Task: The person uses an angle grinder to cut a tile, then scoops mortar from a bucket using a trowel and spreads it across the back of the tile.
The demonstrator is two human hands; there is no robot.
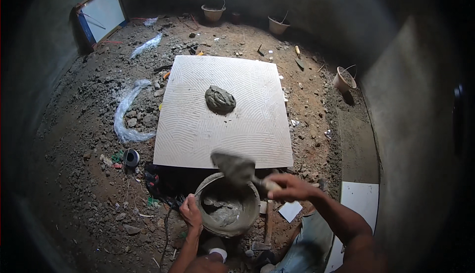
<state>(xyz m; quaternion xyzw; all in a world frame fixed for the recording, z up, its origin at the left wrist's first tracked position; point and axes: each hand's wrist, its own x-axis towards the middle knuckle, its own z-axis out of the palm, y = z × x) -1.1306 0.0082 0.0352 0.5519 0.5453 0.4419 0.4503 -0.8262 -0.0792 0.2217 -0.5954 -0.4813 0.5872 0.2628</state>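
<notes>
A large pale square tile (188, 134) with a grooved back lies face down on the dirt floor, with a lump of grey mortar (220, 99) near its middle. In front of the tile stands a round pan (252, 218) holding wet grey mortar. My left hand (191, 212) grips the pan's left rim. My right hand (289, 186) holds the handle of a trowel (235, 166) whose blade, loaded with mortar, hovers over the pan and the tile's near edge.
Rubble and stones cover the dirt floor. Clear plastic wrap (126, 114) lies left of the tile, next to a small roll of tape (131, 157). Several buckets (344, 79) stand by the far walls. A framed board (101, 13) leans far left; white tiles (358, 198) lie right.
</notes>
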